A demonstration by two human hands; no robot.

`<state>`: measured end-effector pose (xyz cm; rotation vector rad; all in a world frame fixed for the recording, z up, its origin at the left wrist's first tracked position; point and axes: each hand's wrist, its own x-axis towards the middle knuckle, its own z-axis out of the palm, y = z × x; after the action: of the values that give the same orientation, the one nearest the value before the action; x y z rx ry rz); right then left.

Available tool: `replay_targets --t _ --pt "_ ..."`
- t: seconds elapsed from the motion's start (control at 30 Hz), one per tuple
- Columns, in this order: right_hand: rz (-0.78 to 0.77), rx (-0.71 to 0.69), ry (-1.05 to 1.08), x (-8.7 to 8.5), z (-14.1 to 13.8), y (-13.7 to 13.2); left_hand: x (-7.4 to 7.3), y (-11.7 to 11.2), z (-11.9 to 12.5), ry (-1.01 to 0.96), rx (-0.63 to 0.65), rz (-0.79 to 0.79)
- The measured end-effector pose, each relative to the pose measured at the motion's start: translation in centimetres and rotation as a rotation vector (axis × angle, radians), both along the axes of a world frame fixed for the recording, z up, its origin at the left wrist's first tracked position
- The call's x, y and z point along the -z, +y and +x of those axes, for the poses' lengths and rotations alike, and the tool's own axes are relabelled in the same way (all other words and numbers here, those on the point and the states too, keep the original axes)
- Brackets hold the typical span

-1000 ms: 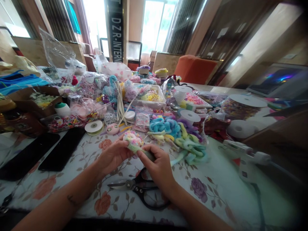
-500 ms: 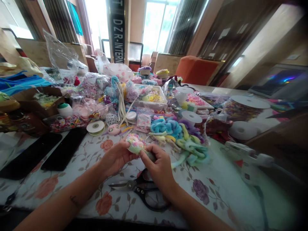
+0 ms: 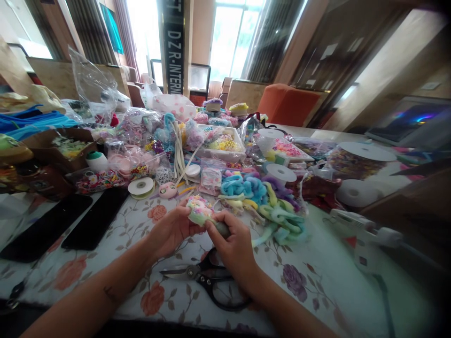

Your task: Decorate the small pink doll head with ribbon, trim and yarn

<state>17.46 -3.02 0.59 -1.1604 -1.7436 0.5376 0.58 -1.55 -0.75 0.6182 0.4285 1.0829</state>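
Note:
Between my hands is a small rounded craft piece, pale green at its lower edge and covered with pink, white and yellow bits. My left hand is closed on its left side, thumb on top. With fingers curled, my right hand pinches its lower right edge and also has a greyish-green rounded object in its grip, mostly hidden by the fingers. Black-handled scissors lie on the flowered tablecloth below my hands, partly under my right wrist.
Fuzzy pastel strands lie right of my hands. Two black phones rest at the left. A ribbon spool, a white tray of beads and several bags of trinkets crowd the back. A white glue gun stands at the right.
The craft piece has turned slightly in my hands, showing more of its pale green side. My hands stay almost in place, and the view has shifted a little.

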Motion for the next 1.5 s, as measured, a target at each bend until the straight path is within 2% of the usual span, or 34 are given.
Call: replay_targets --t 0.17,0.27,0.43,0.57,0.63,0.73,1.0,1.23,1.4,1.5 --pt "0.021 -0.006 -0.047 0.0 0.6 0.4 -0.3 0.1 0.4 0.020 -0.019 -0.028" --pt "-0.014 -0.022 -0.014 -0.1 1.1 0.9 -0.9 0.4 1.0 0.054 -0.046 -0.097" --pt "-0.175 -0.026 0.191 -0.4 1.8 2.1 -2.7 1.4 2.7 0.188 -0.070 -0.268" --pt "-0.356 -0.028 0.349 0.0 2.2 2.9 -3.6 2.1 3.7 0.242 -0.084 -0.335" --pt "-0.411 -0.036 0.405 0.3 2.3 3.1 -3.5 2.3 3.8 0.234 -0.087 -0.345" --pt "-0.411 -0.053 0.430 0.6 2.3 3.2 -3.0 2.3 3.6 0.211 -0.077 -0.358" --pt "-0.365 -0.059 0.342 0.7 2.0 3.0 -1.5 2.2 2.9 0.188 0.010 -0.350" --pt "-0.386 -0.084 0.406 1.1 2.0 3.2 -1.5 1.9 2.8 0.171 0.041 -0.249" --pt "-0.372 -0.080 0.394 1.1 2.2 3.4 -1.4 2.0 2.7 0.192 0.024 -0.263" --pt "-0.302 -0.043 0.348 0.9 2.2 3.2 -1.4 1.9 2.6 0.196 0.033 -0.276"
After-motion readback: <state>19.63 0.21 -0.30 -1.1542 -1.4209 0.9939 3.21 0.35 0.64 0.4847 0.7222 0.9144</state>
